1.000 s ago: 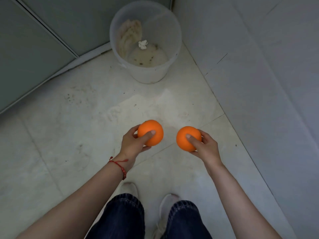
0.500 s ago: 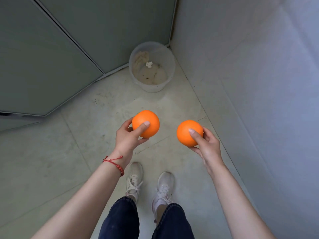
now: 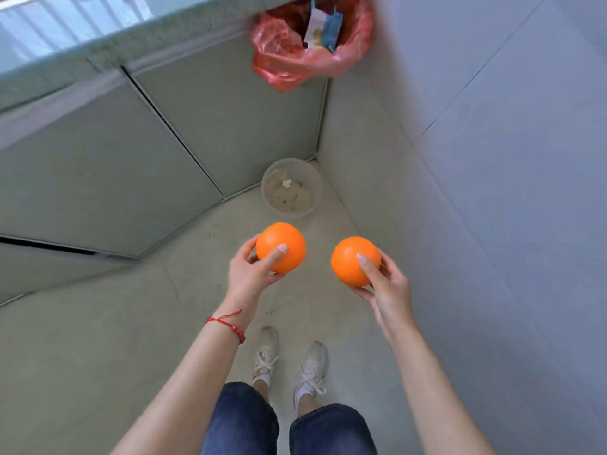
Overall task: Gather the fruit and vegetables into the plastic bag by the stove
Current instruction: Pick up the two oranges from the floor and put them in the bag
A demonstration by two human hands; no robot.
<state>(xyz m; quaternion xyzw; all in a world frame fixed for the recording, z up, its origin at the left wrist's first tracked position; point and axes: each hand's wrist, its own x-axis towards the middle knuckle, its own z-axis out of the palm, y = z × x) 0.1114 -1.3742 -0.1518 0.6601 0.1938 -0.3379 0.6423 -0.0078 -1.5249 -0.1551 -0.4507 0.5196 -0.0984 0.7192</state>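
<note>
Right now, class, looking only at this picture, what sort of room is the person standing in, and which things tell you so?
Probably a kitchen corner: a stone-like countertop over plain cabinet doors, tiled walls, and a small waste bin on the floor. A red plastic bag sits on the counter.

We see two smooth round oranges: the left round orange slightly higher, the right round orange beside it, apart. The crumpled translucent red plastic bag sits open on the counter corner above, holding packets.

No legible text anywhere — packet inside red bag shows print, too blurred to read.
</note>
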